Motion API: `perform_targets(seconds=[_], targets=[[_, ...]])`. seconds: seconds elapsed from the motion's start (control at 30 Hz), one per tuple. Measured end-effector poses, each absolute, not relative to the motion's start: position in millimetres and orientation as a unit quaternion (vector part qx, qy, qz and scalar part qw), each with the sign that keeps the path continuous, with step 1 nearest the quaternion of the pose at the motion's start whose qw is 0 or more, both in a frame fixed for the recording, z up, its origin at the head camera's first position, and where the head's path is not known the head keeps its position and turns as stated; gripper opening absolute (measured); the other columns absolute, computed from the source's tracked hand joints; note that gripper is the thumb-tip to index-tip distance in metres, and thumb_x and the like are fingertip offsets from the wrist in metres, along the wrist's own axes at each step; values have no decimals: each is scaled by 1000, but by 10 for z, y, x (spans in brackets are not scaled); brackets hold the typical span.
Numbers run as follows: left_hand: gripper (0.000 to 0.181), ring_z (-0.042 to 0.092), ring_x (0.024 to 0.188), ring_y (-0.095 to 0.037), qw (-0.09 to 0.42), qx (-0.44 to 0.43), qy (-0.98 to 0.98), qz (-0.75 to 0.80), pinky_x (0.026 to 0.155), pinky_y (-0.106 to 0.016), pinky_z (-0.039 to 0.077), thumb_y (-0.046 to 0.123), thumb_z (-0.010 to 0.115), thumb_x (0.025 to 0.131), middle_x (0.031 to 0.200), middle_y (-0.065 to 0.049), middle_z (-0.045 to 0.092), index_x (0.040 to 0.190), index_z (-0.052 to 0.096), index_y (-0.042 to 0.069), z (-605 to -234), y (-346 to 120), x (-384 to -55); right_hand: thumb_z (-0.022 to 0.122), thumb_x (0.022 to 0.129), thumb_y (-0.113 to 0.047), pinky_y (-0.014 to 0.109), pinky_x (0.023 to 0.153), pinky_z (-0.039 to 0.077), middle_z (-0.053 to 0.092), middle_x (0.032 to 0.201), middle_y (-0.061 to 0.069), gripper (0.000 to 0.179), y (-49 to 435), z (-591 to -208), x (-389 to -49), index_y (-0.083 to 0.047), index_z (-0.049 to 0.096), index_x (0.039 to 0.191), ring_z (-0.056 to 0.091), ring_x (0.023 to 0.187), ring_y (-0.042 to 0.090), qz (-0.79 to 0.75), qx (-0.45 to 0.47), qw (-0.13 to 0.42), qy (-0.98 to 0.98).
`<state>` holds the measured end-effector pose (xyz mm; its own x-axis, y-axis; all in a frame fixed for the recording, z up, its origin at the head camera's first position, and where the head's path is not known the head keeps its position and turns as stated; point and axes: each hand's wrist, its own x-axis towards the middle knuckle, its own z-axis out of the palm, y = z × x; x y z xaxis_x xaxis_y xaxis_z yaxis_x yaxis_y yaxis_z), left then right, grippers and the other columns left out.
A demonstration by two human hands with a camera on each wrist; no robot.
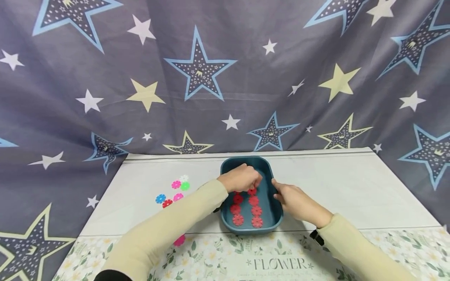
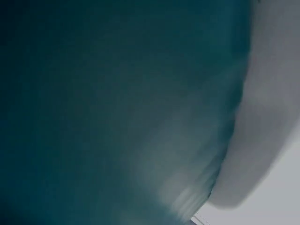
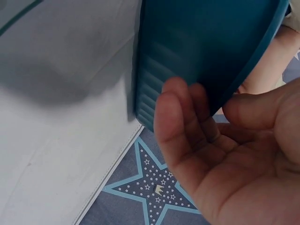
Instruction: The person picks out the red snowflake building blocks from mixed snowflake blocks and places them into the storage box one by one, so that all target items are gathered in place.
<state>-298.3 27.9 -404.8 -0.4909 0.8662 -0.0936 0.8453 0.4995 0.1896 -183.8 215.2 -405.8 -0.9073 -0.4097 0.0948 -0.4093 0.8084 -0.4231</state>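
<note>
A dark teal rectangular bin [image 1: 277,218] stands on the table, with two rows of red flower-shaped discs [image 1: 257,211] on its floor. My left hand [image 1: 242,178] reaches over the left wall into it, fingertips pinching a red flower disc [image 1: 252,191] at the far end of the right row; the fingers partly cover that disc. Blurred teal wall [image 2: 117,93] fills most of the left wrist view, so the left hand is hidden there. My right hand [image 1: 297,201] grips the bin's right rim, thumb and fingers on either side of the wall [image 3: 187,42] in the right wrist view.
Loose flower discs lie left of the bin: blue [image 1: 160,198], red [image 1: 167,203], green [image 1: 185,186], white [image 1: 184,178] and pink [image 1: 176,184]. Another pink disc [image 1: 179,240] is partly behind the left sleeve. A star-patterned curtain [image 1: 218,109] hangs behind the table.
</note>
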Motion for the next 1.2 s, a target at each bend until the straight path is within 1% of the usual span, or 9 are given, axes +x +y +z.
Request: perform_targets(seconds=[0.1,0.27,0.4,0.5,0.6,0.77,0.87,1.1,1.2], targets=[[8,54,63,-5,80,500,861,45,61,-19,45,8,70,85,73,10,60,84,67,15,-4060,243,-3008,54,94,-2,28,58,38,49,68,2,47,2110,-4053,-1842,17,38,134,41,57,9,-222,-222,3,950],[15,55,81,-9,39,509,860,-4,78,-28,44,19,75,83,87,7,63,96,68,16,-4063,186,-3028,54,93,-1,28,58,38,59,80,12,46,2057,-4048,-1840,16,39,133,43,58,10,-222,-225,-2,949],[21,55,91,-12,31,502,864,-13,84,-33,42,22,74,84,95,5,62,104,67,16,-3997,131,-3026,54,94,-2,27,58,38,59,83,14,47,2029,-4044,-1842,17,38,134,42,57,9,-222,-227,2,948],[20,56,90,-13,8,503,864,1,82,-32,43,21,72,85,96,3,63,103,67,14,-3877,45,-3031,53,94,-2,28,57,38,61,100,24,47,2020,-4043,-1841,16,38,134,42,56,10,-225,-226,4,948],[17,58,86,-14,-36,506,861,32,78,-31,45,18,72,84,95,-1,64,99,66,12,-3718,-124,-3040,54,94,-2,28,58,40,53,123,32,46,2023,-4045,-1841,16,39,133,50,62,12,-222,-226,-3,948],[15,57,83,-16,-70,493,864,81,77,-32,45,15,71,84,91,-4,64,98,65,11,-3533,-604,-3003,54,93,-2,29,61,41,50,127,32,46,2049,-4049,-1835,17,40,133,56,72,17,-211,-226,-15,951],[14,58,81,-17,-51,472,876,86,75,-32,46,13,71,84,88,-3,63,97,66,9,-3526,-957,-2958,55,93,-1,31,62,44,51,126,32,45,2075,-4052,-1824,17,41,132,59,76,20,-207,-227,-24,951],[12,56,68,-12,89,374,920,83,66,-31,46,8,71,83,77,5,60,94,67,9,-3754,-1786,-2734,54,93,-1,30,62,43,49,127,33,46,2105,-4043,-1806,17,39,133,60,81,21,-216,-224,-13,950],[15,53,68,-9,118,337,928,102,67,-31,45,7,73,81,77,7,58,95,68,12,-3923,-2071,-2658,54,94,-1,29,62,44,47,129,33,46,2099,-4047,-1808,17,39,133,61,84,23,-218,-223,-9,950]])
